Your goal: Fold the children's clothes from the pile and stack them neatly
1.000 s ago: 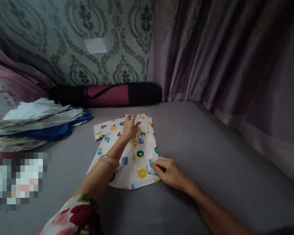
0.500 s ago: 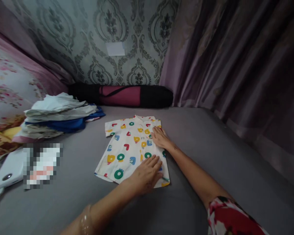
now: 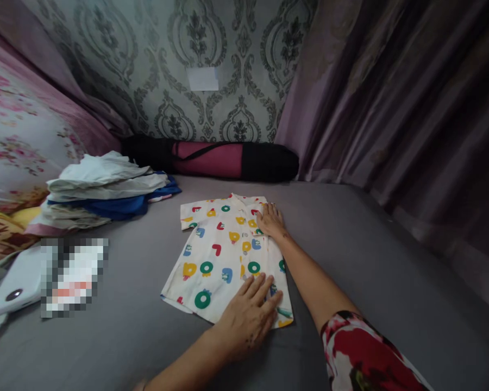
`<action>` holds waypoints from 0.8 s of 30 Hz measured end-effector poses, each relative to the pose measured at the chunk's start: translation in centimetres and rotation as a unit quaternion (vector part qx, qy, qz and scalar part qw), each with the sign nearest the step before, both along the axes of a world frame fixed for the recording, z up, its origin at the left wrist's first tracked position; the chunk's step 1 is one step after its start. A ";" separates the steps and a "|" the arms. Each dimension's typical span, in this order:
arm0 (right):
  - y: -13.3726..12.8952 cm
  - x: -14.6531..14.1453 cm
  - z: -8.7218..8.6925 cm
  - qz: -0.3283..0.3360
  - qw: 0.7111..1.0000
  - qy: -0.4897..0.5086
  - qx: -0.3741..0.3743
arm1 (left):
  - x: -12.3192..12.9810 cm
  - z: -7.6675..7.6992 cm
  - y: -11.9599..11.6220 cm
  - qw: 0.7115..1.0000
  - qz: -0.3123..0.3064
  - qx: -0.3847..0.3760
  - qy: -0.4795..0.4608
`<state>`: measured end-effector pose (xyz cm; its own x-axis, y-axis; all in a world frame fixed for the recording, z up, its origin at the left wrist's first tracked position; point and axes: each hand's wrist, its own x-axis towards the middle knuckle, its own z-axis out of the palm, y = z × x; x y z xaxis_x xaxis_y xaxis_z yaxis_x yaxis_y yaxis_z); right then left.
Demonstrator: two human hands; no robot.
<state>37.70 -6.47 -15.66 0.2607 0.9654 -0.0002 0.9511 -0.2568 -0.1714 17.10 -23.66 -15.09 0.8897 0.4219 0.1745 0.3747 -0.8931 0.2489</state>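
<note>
A white, short-sleeved shirt printed with red, yellow, green and blue letter-like shapes lies nearly flat on the gray sheet, collar away from the person and one sleeve out to the left. Both hands rest on it palm down, fingers extended and slightly spread: the left hand near the bottom hem, the right hand farther up by the right edge, its arm stretched forward from a floral sleeve.

matt cloth shirt, smooth cloth sheet, glossy plastic device
</note>
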 end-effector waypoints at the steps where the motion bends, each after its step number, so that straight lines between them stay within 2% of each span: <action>1: 0.0 0.0 -0.2 -0.002 1.000 -0.003 0.010 | 0.0 0.0 0.0 1.000 -0.001 -0.004 -0.001; 4: -0.1 0.0 -0.2 0.000 1.000 -0.004 0.016 | -0.2 0.2 0.0 1.000 -0.001 -0.022 -0.004; 8: -0.1 -0.1 0.8 0.008 1.000 0.001 0.002 | -0.7 0.6 0.2 0.999 -0.005 -0.042 -0.013; 12: 0.4 -1.2 1.6 0.076 0.997 -0.012 0.032 | -1.3 0.7 0.7 0.999 0.013 -0.036 -0.023; 15: 0.8 -2.3 1.3 0.103 0.995 -0.001 0.005 | -1.5 0.2 1.1 0.999 0.024 -0.030 -0.018; 19: 1.1 -3.0 0.5 0.091 0.996 0.011 -0.004 | -1.6 -0.2 1.1 0.999 0.023 -0.028 -0.009; 24: 1.3 -2.7 0.4 0.084 0.996 0.015 -0.021 | -1.7 0.4 1.1 0.999 0.022 -0.031 0.004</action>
